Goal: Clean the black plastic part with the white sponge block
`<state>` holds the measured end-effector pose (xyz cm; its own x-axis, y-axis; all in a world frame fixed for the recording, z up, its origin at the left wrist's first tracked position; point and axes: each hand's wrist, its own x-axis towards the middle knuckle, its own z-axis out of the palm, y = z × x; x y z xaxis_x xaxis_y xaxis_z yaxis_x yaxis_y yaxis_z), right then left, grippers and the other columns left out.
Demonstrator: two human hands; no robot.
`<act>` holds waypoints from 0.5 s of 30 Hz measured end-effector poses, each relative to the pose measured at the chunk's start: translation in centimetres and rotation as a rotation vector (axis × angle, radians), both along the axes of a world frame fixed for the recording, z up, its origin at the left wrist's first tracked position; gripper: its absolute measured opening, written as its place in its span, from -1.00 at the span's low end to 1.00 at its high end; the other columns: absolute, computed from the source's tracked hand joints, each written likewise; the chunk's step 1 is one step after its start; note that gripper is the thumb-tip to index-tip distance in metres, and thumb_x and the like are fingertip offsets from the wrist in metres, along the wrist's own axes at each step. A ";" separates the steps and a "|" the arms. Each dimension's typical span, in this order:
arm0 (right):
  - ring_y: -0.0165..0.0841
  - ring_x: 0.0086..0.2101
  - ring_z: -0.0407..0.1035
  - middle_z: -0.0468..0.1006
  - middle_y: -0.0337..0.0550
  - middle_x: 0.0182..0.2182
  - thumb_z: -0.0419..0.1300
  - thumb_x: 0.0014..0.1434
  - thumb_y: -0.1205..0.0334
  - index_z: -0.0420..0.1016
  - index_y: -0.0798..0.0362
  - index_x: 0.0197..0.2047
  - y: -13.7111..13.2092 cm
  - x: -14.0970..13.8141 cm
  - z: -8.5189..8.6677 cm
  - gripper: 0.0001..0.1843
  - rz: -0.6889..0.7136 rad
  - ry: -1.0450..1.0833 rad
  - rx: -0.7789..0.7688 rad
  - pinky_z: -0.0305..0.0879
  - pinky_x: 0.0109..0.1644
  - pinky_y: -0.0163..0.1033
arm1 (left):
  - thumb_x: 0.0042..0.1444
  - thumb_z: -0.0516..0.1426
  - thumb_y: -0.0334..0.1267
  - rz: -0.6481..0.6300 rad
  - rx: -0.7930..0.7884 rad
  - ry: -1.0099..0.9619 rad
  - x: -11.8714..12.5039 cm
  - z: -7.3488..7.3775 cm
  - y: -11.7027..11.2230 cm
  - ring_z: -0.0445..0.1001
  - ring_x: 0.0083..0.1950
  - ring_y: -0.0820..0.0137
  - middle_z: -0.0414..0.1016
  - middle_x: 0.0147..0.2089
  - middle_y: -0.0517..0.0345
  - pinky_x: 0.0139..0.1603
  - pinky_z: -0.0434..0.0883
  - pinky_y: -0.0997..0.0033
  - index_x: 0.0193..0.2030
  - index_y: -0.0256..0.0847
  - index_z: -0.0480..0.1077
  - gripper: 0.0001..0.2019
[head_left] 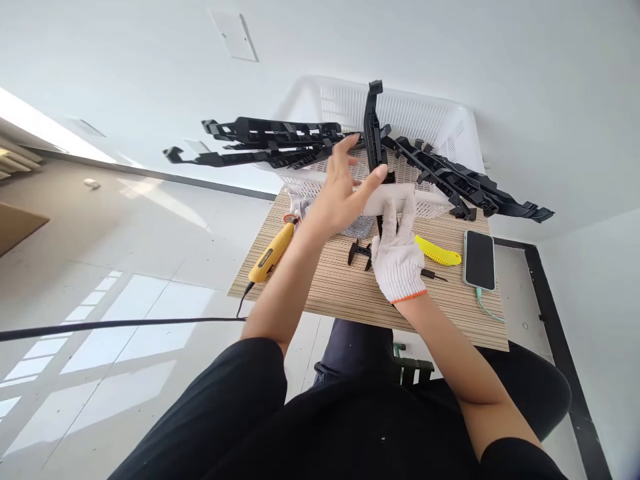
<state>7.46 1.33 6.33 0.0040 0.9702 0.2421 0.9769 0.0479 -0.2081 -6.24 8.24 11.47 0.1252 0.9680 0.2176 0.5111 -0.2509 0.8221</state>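
Observation:
My right hand (399,260), in a white knitted glove with an orange cuff edge, is closed around a long black plastic trim piece (373,130) that stands up and away from me. Two gloved fingers stretch forward over a white, block-like surface (390,198) at the basket's near rim; I cannot tell whether it is part of the rim. My bare left hand (340,190) hovers just left of the trim piece, fingers spread, holding nothing. Similar black plastic parts lie across the white basket (455,120), one bunch (285,137) to the left and another (465,177) to the right.
On the striped wooden table (335,287) lie a yellow corded tool (271,253), a black caliper (359,252), a yellow curved-handled item (437,251), a thin black tool (434,275) and a phone (479,260) with a cable. A black cord (125,325) runs off left. A wall stands behind.

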 end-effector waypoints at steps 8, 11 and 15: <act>0.08 -0.08 0.51 -0.21 0.32 0.47 -0.02 0.35 0.12 -0.17 0.07 0.53 -0.5 -0.5 0.8 -0.24 0.003 0.123 -0.071 0.53 -0.34 0.00 | 0.00 -0.18 0.58 -0.437 -0.674 -0.879 3.4 -10.8 -0.2 0.48 0.07 0.01 0.55 -0.04 -0.20 0.02 0.42 0.11 0.08 -0.26 0.43 -0.05; 0.15 -0.04 0.49 -0.27 0.36 0.46 0.02 0.34 0.10 -0.16 0.14 0.52 -0.9 -0.2 1.2 -0.21 -0.047 0.133 -0.074 0.54 -0.31 0.06 | -0.14 -0.10 0.64 -0.639 -0.838 -0.999 4.5 -12.0 1.4 0.47 0.14 -0.05 0.58 -0.03 -0.26 0.10 0.39 0.10 0.08 -0.29 0.46 0.03; 0.23 0.09 0.39 -0.27 0.33 0.47 0.01 0.35 0.07 -0.16 0.08 0.52 -2.1 0.5 1.6 -0.22 -0.039 0.159 -0.069 0.55 -0.23 0.13 | -0.22 -0.07 0.67 -0.759 -0.904 -1.075 5.3 -12.9 1.6 0.45 0.18 -0.06 0.57 0.01 -0.29 0.14 0.37 0.10 0.11 -0.32 0.45 0.10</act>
<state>7.98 -0.74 7.92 0.0747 0.9828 0.1686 0.9323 -0.0088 -0.3615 -0.91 9.89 -1.46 0.7902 0.6092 -0.0662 -0.3891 0.5822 0.7139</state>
